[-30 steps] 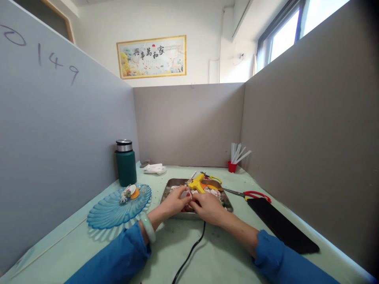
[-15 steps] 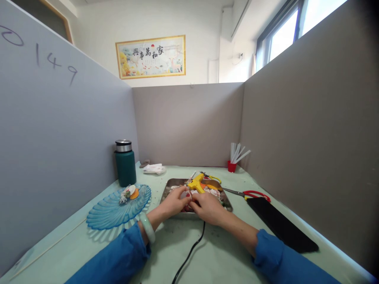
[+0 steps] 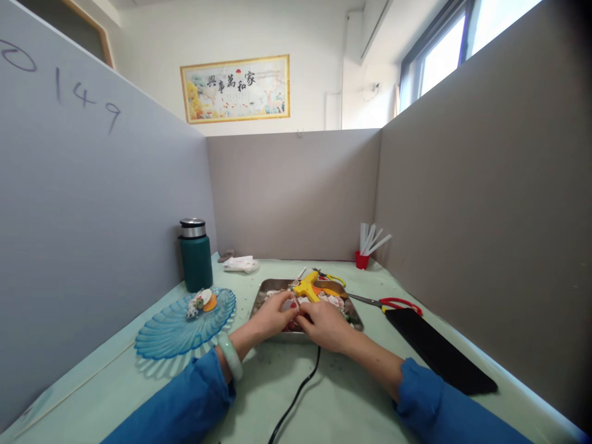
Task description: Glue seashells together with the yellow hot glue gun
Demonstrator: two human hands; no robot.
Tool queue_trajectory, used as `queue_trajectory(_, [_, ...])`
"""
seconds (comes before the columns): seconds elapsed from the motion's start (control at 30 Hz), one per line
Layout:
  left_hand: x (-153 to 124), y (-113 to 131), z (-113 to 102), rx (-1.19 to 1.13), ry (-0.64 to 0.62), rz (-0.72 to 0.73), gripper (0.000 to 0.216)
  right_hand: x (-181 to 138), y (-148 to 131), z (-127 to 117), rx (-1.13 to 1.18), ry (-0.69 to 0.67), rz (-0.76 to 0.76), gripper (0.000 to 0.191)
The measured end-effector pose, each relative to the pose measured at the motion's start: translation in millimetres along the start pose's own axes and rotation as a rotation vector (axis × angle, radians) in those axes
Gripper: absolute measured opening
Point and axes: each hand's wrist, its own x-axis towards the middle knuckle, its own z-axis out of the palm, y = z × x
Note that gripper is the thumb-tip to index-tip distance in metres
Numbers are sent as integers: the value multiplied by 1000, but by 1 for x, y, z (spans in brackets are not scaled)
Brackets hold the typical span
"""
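Note:
Both hands meet over the near side of a metal tray (image 3: 259, 297). My left hand (image 3: 272, 314), with a pale green bangle (image 3: 230, 356) on its wrist, is closed on a small pale piece with some red (image 3: 293, 306), too small to name. Opposite it, the fingers of my right hand (image 3: 324, 322) pinch together at the same piece; the fingertips partly hide it. Just beyond the fingers, a yellow hot glue gun (image 3: 307, 287) lies on the tray among small mixed craft pieces. Its black cord (image 3: 296, 394) seems to run toward me under the tray's near edge.
Left are a blue scalloped plate (image 3: 178, 336) bearing small ornaments (image 3: 202, 302) and a green bottle (image 3: 196, 259). Scissors with red handles (image 3: 402, 303) and a black flat strip (image 3: 439, 351) lie right. White sticks stand in a red cup (image 3: 362, 261) at the back, below grey partitions (image 3: 296, 197).

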Motion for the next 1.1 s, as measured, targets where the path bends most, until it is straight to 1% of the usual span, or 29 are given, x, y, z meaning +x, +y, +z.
queue_trajectory(0.3, [0, 2, -1, 41, 0, 2, 15, 0, -1, -2, -10, -21, -2, 26])
queue_trajectory(0.63, [-4, 10, -2, 245, 78, 46, 14, 1, -1, -1, -46, -25, 5, 28])
queue_trajectory(0.83, [-4, 9, -2, 305, 85, 92, 12, -1, -3, -2, -49, -25, 7, 28])
queue_trajectory(1.1, [-5, 11, -2, 335, 77, 92, 11, 1, -2, -1, -58, -25, 1, 28])
